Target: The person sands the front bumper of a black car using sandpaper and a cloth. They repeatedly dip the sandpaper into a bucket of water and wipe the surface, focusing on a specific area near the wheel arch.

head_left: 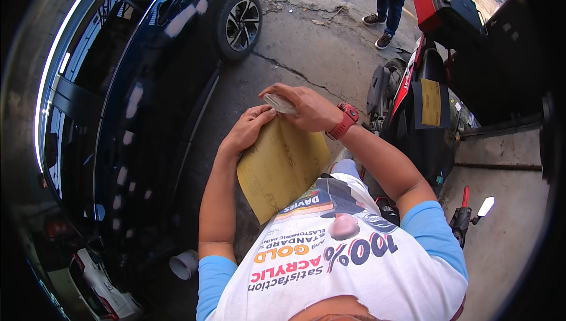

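In front of my chest hangs a yellow-brown sheet of sandpaper (283, 165), its printed back facing me. My left hand (250, 125) pinches the sheet's far corner between thumb and fingers. Close beside it, my right hand (309, 109) is closed around a small pale block (280, 103) with a rounded edge. The block sits at the top edge of the sheet; whether it presses on the paper I cannot tell. A red watch (345, 120) is on my right wrist.
A dark blue car (194, 56) with pale patches along its side stands to my left. At right is a motorcycle (392, 94) with a sandpaper piece (431, 103) on its seat and a red-black box (448, 8). A person (392, 2) stands ahead. A white bucket (184, 264) is lower left.
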Demonstrator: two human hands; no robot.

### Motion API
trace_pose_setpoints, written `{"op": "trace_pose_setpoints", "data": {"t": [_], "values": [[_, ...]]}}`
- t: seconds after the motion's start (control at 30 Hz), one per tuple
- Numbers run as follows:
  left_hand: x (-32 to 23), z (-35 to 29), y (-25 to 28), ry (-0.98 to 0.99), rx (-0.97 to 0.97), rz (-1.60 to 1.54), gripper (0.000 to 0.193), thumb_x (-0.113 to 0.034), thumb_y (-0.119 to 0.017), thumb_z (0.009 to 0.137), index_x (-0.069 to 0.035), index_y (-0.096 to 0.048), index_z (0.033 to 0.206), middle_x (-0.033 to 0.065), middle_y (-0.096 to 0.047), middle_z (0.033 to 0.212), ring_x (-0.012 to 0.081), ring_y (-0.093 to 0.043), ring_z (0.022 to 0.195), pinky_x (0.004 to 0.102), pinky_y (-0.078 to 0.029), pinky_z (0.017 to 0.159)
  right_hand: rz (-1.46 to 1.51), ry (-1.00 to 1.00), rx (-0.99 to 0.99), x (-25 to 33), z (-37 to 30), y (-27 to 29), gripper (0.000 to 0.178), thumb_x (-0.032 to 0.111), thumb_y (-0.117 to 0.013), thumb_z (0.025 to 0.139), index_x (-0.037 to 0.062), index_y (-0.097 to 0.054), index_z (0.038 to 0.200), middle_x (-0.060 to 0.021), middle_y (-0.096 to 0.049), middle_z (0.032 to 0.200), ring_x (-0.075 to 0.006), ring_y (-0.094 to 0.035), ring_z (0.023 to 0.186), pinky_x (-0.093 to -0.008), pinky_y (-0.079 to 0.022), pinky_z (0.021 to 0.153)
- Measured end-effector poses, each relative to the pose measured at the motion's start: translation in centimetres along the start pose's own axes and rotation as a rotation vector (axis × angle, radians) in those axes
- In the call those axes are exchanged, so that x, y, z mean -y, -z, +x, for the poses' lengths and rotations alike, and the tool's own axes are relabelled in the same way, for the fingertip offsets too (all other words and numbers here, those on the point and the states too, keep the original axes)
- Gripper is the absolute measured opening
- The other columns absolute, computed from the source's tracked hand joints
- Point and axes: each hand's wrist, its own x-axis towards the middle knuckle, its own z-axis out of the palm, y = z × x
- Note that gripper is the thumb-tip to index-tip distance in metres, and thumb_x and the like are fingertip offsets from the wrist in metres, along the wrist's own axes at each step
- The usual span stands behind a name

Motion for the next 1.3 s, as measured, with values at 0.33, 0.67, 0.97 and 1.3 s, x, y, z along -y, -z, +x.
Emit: {"op": "trace_pose_setpoints", "data": {"t": [0.33, 0.67, 0.97, 1.3], "values": [[1.1, -0.1, 0.7, 0.107, 0.110, -0.408, 0.027, -0.029, -0.059, 0.110, -0.004, -0.068, 0.116, -0.0014, -0.073, 0.102, 0.0044, -0.066, 0.083, 0.0205, -0.054, 0.076, -0.185, -0.275, -0.227, -7.1, -3.4, 3.9, 0.057, 0.033, -0.078, 0.097, 0.0044, -0.058, 0.141, -0.0193, -0.072, 0.122, -0.0327, -0.073, 0.110, -0.0409, -0.056, 0.096], [2.2, 1.0, -0.5, 0.270, 0.166, -0.357, 0.035, -0.029, -0.077, 0.099, -0.002, -0.068, 0.119, 0.0037, -0.074, 0.101, 0.0082, -0.070, 0.084, 0.0242, -0.057, 0.079, 1.147, -0.577, -0.298, -8.4, -11.8, 4.2, 0.067, 0.013, -0.075, 0.094, 0.0137, -0.050, 0.156, -0.0047, -0.067, 0.113, -0.0152, -0.065, 0.105, -0.0343, -0.053, 0.098], [-6.0, 10.3, -6.7, 0.398, 0.103, 1.076, 0.058, -0.047, -0.090, 0.080, -0.005, -0.075, 0.118, 0.0130, -0.079, 0.096, 0.0232, -0.077, 0.087, 0.0372, -0.058, 0.081, 1.080, -0.508, -0.397, -10.3, -14.6, 8.2, 0.048, 0.008, -0.071, 0.098, 0.0059, -0.060, 0.145, -0.0044, -0.069, 0.117, -0.0113, -0.067, 0.106, -0.0305, -0.054, 0.097], [-9.2, 14.5, -10.2, 0.313, -0.027, 0.563, 0.062, -0.036, -0.087, 0.087, -0.010, -0.063, 0.137, 0.0123, -0.078, 0.105, 0.0210, -0.075, 0.102, 0.0349, -0.058, 0.087, 1.158, -0.583, -0.584, -13.8, -19.6, 14.5, 0.041, 0.004, -0.069, 0.096, 0.0019, -0.063, 0.136, -0.0087, -0.070, 0.120, -0.0164, -0.069, 0.108, -0.0320, -0.056, 0.096]]}}
